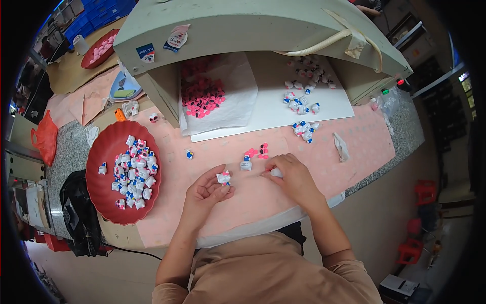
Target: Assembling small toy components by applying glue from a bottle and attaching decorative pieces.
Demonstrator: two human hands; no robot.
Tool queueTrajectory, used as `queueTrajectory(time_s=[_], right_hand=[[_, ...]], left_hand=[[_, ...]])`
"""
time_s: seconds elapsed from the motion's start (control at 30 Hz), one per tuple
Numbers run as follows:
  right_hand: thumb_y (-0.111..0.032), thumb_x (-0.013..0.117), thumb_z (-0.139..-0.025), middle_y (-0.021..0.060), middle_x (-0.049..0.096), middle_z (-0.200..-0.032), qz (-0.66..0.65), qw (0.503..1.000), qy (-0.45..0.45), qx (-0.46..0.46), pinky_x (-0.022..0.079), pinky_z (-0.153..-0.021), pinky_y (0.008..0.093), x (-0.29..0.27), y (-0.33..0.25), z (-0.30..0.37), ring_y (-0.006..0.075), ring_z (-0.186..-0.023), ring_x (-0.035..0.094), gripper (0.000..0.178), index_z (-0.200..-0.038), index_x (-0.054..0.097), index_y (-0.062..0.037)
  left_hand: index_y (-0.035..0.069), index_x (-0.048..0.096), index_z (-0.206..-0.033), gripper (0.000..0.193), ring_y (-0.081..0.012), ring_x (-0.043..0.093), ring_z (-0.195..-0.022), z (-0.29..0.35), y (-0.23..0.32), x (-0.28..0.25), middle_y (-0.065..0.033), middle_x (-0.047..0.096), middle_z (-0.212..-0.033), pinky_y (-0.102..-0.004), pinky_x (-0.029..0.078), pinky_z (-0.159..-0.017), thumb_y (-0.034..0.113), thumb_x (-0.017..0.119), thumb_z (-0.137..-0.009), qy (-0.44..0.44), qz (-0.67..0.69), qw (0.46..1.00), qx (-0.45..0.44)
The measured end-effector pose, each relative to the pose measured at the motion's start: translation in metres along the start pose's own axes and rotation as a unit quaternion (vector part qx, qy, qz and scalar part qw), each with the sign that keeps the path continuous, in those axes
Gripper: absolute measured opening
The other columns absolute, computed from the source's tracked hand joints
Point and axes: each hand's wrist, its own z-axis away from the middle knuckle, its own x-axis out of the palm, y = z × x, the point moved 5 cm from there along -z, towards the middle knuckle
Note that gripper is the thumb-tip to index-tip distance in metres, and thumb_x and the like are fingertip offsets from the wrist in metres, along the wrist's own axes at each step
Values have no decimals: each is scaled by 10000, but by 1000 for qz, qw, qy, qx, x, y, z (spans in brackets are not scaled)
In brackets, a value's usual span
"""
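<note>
Between the thumb and fingers of my left hand (206,191) is a small white cat-shaped figurine (223,177) with pink and blue parts. My right hand (292,178) is closed round a small white object (276,173), mostly covered by the fingers, so its kind does not show. A white figurine with a blue top (246,163) stands on the pink sheet between my hands. Just beyond it lie several small pink and black oval pieces (263,150). Another small blue-and-white figurine (190,154) sits apart, farther left.
A red scalloped tray (96,188) full of figurines stands at left. Ahead is a pale green hooded box (243,35), with pink-and-black pieces (205,96) on white paper and figurines (298,104) on a white board inside. A crumpled white tissue (341,147) lies at right.
</note>
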Motion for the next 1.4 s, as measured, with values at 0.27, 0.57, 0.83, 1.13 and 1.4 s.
queueTrajectory(time_s=[0.27,0.57,0.83,1.13,1.4], right_hand=[[-57,639,-889,77,660,-883,-465,861,-68,192,489,-648,254,19,-9,6,121,-778,619,78,-930,581,-24],[-51,641,-893,49,629,-837,-567,779,-93,252,476,-627,245,54,-30,12,102,-715,575,85,-960,605,-14],[-51,664,-873,20,586,-786,-546,784,-125,265,463,-606,235,58,-28,11,87,-668,556,98,-905,572,-42],[-19,692,-829,16,577,-806,-505,822,-105,241,469,-589,227,57,-30,9,74,-687,550,237,-922,481,-71],[1,678,-826,21,573,-830,-446,881,-40,154,472,-628,228,49,-35,8,76,-727,543,309,-1017,444,-63]], left_hand=[[0,471,-1324,447,-145,636,-968,0,-9,1,-108,617,-1167,-267,523,-870,-23,607,-898,-19,-12,999,33],[21,472,-1360,480,-100,608,-948,1,-13,4,-61,648,-1042,-242,505,-833,-8,613,-901,-35,-90,995,30],[33,485,-1362,476,-102,601,-937,3,-9,6,-62,631,-1066,-243,494,-844,-22,602,-903,-43,-150,986,53],[39,523,-1332,448,-117,597,-1015,5,-3,10,-78,600,-1193,-257,492,-902,-44,593,-897,-52,-186,977,96],[56,567,-1296,389,-110,585,-1070,4,-6,8,-82,595,-1249,-260,518,-863,-10,588,-913,-59,-138,985,84]])
